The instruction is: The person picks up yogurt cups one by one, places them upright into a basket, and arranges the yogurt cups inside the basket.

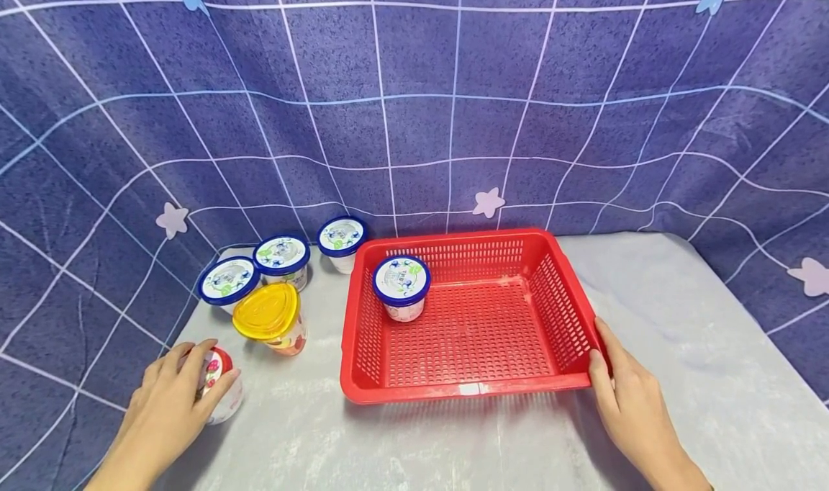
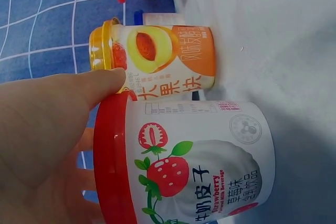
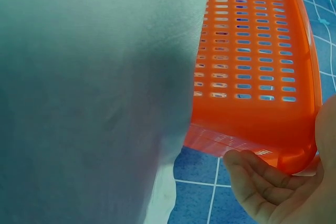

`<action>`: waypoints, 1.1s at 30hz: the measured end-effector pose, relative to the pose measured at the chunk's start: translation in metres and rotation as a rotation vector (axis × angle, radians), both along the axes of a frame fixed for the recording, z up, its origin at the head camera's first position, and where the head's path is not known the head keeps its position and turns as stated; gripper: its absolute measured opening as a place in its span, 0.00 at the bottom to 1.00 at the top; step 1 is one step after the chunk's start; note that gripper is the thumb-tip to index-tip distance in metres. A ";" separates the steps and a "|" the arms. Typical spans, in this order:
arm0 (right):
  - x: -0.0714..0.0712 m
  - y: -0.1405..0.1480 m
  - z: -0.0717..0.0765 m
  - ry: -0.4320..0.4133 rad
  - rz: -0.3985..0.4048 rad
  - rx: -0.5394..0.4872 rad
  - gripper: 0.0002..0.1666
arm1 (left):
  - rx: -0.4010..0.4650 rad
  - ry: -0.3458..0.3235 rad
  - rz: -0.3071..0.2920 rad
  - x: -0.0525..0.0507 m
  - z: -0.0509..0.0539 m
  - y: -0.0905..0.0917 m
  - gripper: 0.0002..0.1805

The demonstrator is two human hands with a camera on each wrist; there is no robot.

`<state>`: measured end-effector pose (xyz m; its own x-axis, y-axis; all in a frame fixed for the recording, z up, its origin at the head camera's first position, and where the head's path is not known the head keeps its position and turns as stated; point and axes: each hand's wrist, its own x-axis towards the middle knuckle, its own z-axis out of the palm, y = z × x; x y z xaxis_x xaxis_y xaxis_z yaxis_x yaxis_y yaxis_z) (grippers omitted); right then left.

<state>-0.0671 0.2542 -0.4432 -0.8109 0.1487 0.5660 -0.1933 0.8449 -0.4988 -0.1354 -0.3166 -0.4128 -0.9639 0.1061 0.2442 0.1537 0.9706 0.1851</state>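
Note:
At the left of the head view, my left hand [image 1: 158, 397] holds a red-lidded strawberry milk cup [image 1: 228, 403] by its lid. The left wrist view shows the thumb along the rim and the fingers on the lid's far side; a strawberry label [image 2: 173, 174] faces the camera. My right hand [image 1: 635, 404] grips the front right corner of a red perforated plastic basket [image 1: 421, 394], thumb on the rim. One blue-lidded cup [image 1: 401, 282] stands upright inside the basket, at its left. A yellow-lidded peach cup [image 1: 267, 312] stands just beyond the left hand.
Three more blue-lidded cups stand behind: one at the left [image 1: 228, 281], one beside it [image 1: 282, 255] and one near the basket's back left corner [image 1: 342, 237]. A grey cloth [image 1: 291, 433] covers the table. A blue gridded curtain [image 1: 414, 131] rises at the back and sides.

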 end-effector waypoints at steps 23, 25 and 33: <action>0.000 0.001 0.000 -0.013 -0.006 -0.008 0.32 | 0.036 0.220 -0.148 0.015 0.026 0.036 0.35; 0.000 0.001 0.000 -0.012 -0.005 -0.008 0.32 | 0.042 0.240 -0.167 0.017 0.027 0.041 0.35; 0.000 0.001 0.000 -0.010 -0.008 0.001 0.31 | 0.061 0.286 -0.240 0.026 0.042 0.061 0.33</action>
<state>-0.0674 0.2548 -0.4434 -0.8155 0.1541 0.5578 -0.1817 0.8469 -0.4997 -0.1093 -0.2558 -0.3706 -0.8053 0.2973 0.5129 0.4290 0.8894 0.1580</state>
